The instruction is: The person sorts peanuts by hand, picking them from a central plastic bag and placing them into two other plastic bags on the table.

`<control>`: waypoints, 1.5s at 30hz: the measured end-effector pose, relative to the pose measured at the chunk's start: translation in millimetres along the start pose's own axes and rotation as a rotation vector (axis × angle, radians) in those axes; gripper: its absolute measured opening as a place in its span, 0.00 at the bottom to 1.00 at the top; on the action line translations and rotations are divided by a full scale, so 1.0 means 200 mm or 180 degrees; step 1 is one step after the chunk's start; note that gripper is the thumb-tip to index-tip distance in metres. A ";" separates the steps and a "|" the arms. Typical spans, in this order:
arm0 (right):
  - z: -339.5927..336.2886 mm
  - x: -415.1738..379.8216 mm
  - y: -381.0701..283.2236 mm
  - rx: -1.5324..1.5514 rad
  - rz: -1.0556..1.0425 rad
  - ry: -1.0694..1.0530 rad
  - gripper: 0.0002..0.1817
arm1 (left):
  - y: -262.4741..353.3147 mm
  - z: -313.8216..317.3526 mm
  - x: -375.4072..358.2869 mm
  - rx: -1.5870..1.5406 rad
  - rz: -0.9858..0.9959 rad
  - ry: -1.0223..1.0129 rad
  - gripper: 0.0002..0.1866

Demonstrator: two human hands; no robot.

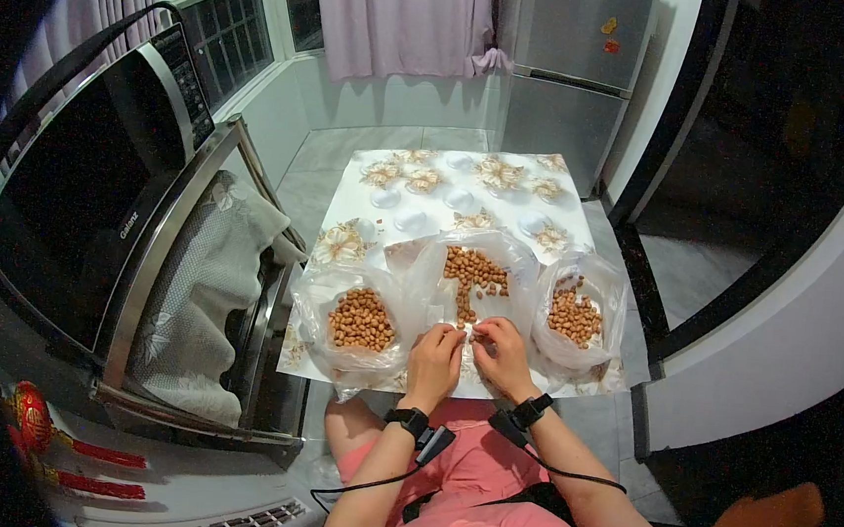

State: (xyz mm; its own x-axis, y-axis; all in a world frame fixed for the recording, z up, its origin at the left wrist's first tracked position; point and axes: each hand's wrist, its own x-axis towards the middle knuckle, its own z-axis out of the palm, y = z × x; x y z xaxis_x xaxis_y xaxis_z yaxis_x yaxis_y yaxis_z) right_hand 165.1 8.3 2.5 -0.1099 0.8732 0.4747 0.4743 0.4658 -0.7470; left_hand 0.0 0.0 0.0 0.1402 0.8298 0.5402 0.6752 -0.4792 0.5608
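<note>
Both my hands meet at the near edge of the middle plastic bag point(425, 276), with their fingertips close together. The fingers of my left hand point(435, 361) are bent and pressed together, as are those of my right hand point(503, 357); anything between them is too small to make out. Brown nuts point(476, 268) lie spread in the middle bag, and a narrow line of them reaches down toward my fingers. A left plastic bag point(312, 301) holds a round heap of nuts point(361, 320). More nuts point(573, 318) sit in the right plastic bag point(614, 291).
The bags stand on a table with a flowered cloth point(506, 203). A microwave point(71, 186) on a metal rack stands at the left, a fridge point(565, 106) at the back. Black cables point(365, 485) run from the bands on both wrists.
</note>
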 end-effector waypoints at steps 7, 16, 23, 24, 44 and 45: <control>-0.01 -0.01 -0.02 0.0049 0.0034 0.0084 0.13 | 0.04 -0.03 0.01 -0.0199 -0.0074 -0.0164 0.10; -0.01 0.00 -0.02 0.0048 0.0008 0.0016 0.14 | 0.03 -0.02 0.01 -0.0095 -0.0045 -0.0047 0.08; -0.02 0.01 -0.03 0.0004 -0.0133 -0.0004 0.14 | 0.02 -0.02 0.01 -0.0131 -0.0052 0.0038 0.07; -0.02 0.01 -0.03 0.0003 -0.0132 -0.0003 0.14 | 0.02 -0.01 0.00 -0.0132 -0.0052 0.0036 0.07; -0.02 0.00 -0.04 -0.0102 -0.0091 -0.0040 0.12 | 0.01 -0.01 0.01 -0.0135 0.0070 0.0041 0.07; -0.02 0.00 -0.04 -0.0102 -0.0090 -0.0039 0.12 | 0.01 -0.01 0.01 -0.0135 0.0070 0.0040 0.07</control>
State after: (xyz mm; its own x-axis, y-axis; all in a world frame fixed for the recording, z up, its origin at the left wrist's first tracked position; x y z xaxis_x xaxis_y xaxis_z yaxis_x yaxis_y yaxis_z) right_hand 164.3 4.2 11.3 -0.1343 0.8615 0.4896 0.4985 0.4858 -0.7180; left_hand 0.4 -0.6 4.3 0.1454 0.8153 0.5604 0.6407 -0.5092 0.5746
